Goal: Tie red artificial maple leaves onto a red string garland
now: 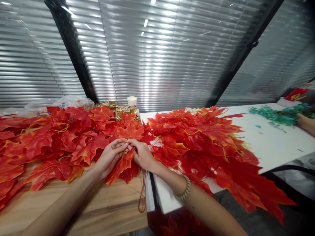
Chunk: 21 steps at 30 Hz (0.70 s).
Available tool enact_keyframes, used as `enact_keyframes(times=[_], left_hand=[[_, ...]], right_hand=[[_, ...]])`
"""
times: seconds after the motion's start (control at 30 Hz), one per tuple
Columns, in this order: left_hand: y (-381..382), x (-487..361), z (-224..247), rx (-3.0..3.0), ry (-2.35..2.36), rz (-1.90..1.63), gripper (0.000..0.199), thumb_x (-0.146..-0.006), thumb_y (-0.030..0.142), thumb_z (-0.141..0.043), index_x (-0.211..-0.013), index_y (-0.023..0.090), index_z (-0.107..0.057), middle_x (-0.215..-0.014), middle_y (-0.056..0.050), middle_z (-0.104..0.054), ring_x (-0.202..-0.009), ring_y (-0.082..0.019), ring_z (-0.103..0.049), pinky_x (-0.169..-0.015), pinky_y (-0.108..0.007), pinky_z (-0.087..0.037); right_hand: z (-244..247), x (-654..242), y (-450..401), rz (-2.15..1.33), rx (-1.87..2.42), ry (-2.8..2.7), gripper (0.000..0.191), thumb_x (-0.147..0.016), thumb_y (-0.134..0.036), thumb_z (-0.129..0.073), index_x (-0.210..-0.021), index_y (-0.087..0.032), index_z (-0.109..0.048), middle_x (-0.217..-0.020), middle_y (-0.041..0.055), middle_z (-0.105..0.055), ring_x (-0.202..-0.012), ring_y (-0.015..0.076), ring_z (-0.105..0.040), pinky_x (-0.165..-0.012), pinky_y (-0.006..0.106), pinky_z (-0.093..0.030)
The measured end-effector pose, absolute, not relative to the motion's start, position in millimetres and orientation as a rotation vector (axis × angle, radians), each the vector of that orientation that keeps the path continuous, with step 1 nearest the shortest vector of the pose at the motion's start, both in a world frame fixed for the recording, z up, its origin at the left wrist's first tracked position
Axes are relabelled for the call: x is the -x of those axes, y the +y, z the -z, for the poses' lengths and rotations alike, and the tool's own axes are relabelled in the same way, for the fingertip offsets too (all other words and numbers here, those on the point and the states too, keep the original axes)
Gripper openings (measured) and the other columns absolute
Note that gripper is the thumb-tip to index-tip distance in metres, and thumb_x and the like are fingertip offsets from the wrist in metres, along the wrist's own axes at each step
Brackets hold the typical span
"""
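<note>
Red-orange, an artificial maple leaf [124,167] sits between our left hand [110,155] and right hand [141,154] — each grip pinched shut at its upper end, over the wood-grain surface [110,205]. Beyond the heaped leaves [36,141], gold foil packets [126,112] lie near a paper cup [132,101] — their dark print too small for us to read.

This looks like an office used for handicraft: blinds [157,49] between dark frames [70,49] and, below the blinds, a white desk [268,147] and a wood desk [110,203], both heaped with red leaves [93,147], a paper cup [132,101] near the blinds.
</note>
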<state>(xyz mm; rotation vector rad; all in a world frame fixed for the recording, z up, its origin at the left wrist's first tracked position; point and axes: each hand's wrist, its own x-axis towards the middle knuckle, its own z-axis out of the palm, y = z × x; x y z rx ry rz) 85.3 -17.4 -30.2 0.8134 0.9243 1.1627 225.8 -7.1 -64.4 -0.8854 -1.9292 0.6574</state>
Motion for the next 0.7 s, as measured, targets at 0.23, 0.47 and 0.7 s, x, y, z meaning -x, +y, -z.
enact_keyframes(times=[0.23,0.47,0.7], left_hand=[[-15.0,-83.6,34.9,-0.821,0.921,-1.159,0.018,-0.069,0.005,-0.07,-0.084,0.013,-0.063,-0.075,-0.004,-0.071,-0.068,-0.01,-0.066,-0.068,-0.015,-0.053],[-14.3,-82.8,37.4,-0.852,0.921,-1.144,0.016,-0.07,0.008,-0.069,-0.084,0.014,-0.064,-0.076,-0.003,-0.07,-0.07,-0.009,-0.065,-0.07,-0.015,-0.052],[-15.7,-83.7,36.9,-0.852,0.925,-1.145,0.02,-0.066,0.01,-0.073,-0.083,0.014,-0.064,-0.076,-0.003,-0.07,-0.07,-0.01,-0.065,-0.069,-0.016,-0.052]], right_hand=[[65.1,-225.6,-7.1,-0.66,0.903,-1.945,0.041,-0.083,-0.006,-0.043,-0.12,-0.022,-0.052,-0.096,0.0025,-0.066,-0.085,0.0167,-0.063,-0.079,0.027,-0.048],[64.1,-226.9,-7.7,-0.649,0.937,-1.981,0.048,-0.082,-0.004,-0.044,-0.125,-0.023,-0.049,-0.106,0.0033,-0.065,-0.089,0.0172,-0.063,-0.081,0.028,-0.048],[62.9,-227.8,-8.4,-0.65,0.979,-2.009,0.045,-0.082,-0.005,-0.045,-0.123,-0.023,-0.05,-0.104,0.0033,-0.065,-0.091,0.0181,-0.062,-0.081,0.028,-0.048]])
